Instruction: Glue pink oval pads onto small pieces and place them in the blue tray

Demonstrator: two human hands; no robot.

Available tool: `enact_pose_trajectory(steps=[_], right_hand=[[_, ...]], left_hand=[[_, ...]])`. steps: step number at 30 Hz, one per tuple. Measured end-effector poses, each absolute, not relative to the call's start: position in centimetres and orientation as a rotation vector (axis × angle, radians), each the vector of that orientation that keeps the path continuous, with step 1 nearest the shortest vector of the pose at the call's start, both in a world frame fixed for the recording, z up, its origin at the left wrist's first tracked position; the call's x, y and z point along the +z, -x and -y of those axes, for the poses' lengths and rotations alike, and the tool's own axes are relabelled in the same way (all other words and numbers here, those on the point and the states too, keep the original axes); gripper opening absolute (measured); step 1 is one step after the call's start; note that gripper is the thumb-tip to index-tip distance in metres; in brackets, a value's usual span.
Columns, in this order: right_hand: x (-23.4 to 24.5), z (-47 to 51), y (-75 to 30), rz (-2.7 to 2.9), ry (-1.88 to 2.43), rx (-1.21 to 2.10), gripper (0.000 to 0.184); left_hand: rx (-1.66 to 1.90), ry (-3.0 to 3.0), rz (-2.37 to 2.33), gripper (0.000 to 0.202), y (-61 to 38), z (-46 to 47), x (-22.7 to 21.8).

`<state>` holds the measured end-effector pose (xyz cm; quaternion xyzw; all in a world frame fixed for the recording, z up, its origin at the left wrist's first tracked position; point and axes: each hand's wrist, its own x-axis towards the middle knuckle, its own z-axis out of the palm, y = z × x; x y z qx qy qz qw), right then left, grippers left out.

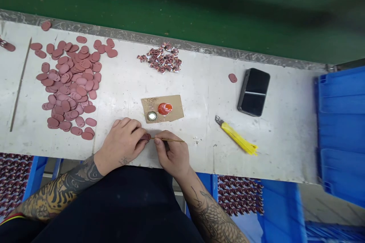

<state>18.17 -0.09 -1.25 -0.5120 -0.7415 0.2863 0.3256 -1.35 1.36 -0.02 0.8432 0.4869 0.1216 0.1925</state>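
Observation:
Near the table's front edge, my left hand [123, 142] pinches a small reddish-brown oval piece [146, 136] between thumb and fingers. My right hand [172, 152] grips a thin wooden stick [169, 140], its tip at the oval piece. Just beyond the hands lies a cardboard piece [177, 110] bearing a blob of glossy red paint or paste [164, 108], a bottle cap [152, 115] with something whitish in it, and many tiny specks. To the left spreads a heap of pinkish-brown oval pieces [72, 83], some with small holes or dots.
A pile of small brown-and-white figures [162, 59] sits at the back. Rightward are a yellow box cutter [238, 138] with its blade showing, a black case [253, 92], a lone oval piece [232, 78] and blue crates [340, 133]. A thin rod [20, 83] lies far left.

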Motion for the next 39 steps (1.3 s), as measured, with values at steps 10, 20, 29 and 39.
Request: enact_pose_trajectory(steps=[10,20,29,39], right_hand=[[-1.4,0.2,-18.3,1.909,1.311,0.811,0.009],[-1.5,-3.0,-25.6,1.987,1.567,0.223,0.025],[-0.9,-6.7,-26.5,1.722,1.777,0.363,0.026],[2.1,-18.5,-17.1,2.278,1.427,0.459,0.019]], left_hand=[[0.317,-2.365,-1.372,0.018,1.4,-1.3,0.1],[0.441,-2.341,-1.368,0.015,1.5,-1.4,-0.3],[0.459,-2.289,-1.350,0.009,1.6,-1.4,-0.1],[0.579,-2.217,-1.295,0.012,2.3,-1.4,-0.4]])
